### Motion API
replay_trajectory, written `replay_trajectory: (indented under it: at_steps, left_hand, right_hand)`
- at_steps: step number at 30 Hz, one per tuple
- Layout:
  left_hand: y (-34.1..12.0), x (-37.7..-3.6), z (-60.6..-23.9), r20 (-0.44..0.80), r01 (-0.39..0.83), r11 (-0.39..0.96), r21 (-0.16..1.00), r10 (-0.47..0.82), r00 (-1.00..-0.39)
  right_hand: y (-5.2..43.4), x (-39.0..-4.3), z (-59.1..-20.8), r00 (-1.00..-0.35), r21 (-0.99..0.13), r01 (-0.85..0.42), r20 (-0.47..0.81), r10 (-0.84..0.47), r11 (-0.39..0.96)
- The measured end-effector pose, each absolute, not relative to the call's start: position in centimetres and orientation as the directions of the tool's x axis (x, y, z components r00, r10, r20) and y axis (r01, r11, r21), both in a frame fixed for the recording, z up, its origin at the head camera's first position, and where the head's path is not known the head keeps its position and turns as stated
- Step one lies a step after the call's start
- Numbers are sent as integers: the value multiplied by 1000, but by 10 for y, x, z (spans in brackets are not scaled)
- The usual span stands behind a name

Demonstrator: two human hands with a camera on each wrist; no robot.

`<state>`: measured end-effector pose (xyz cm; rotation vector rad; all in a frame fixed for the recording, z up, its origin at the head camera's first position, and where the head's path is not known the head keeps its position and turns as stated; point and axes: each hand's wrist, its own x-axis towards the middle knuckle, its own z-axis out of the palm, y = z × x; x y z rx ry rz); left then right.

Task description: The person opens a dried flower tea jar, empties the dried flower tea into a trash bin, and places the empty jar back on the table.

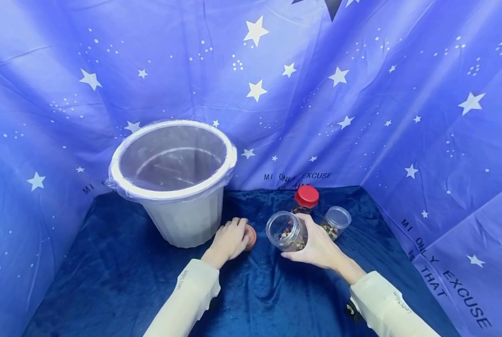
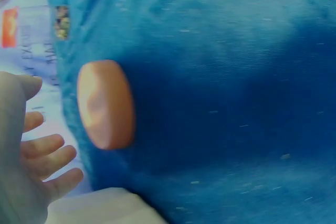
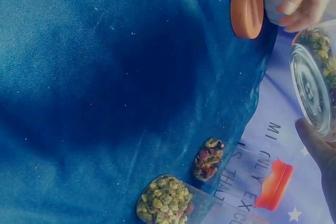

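Cream cloth sleeves (image 1: 192, 285) nearest; left hand (image 1: 229, 239), fingers loosely spread, beside a smooth, round orange lid (image 1: 251, 238); right hand (image 1: 320, 245) gripping a tilted, clear cylindrical jar (image 1: 292, 234).

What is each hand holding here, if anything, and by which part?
Right hand: a clear plastic cylindrical jar, by its side wall. Left hand: nothing; it is beside the round orange lid.

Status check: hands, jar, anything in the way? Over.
Right hand grips tilted jar. Left hand beside orange lid. Red-lidded jar just beyond, possible obstacle.
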<state>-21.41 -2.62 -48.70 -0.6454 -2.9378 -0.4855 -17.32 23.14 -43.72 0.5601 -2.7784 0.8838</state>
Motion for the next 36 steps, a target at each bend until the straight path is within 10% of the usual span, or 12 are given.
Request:
replay_trajectory:
  at_steps: [11, 36]
  left_hand:
    - [-25, -208, -440, 185, 409, 771, 488, 367, -912]
    - [-47, -179, -364, 352, 557, 705, 438, 436, -828]
  right_hand:
    - [233, -180, -432, -910, -523, -406, 301, -284, 749]
    - [230, -197, -404, -914, -539, -397, 309, -264, 743]
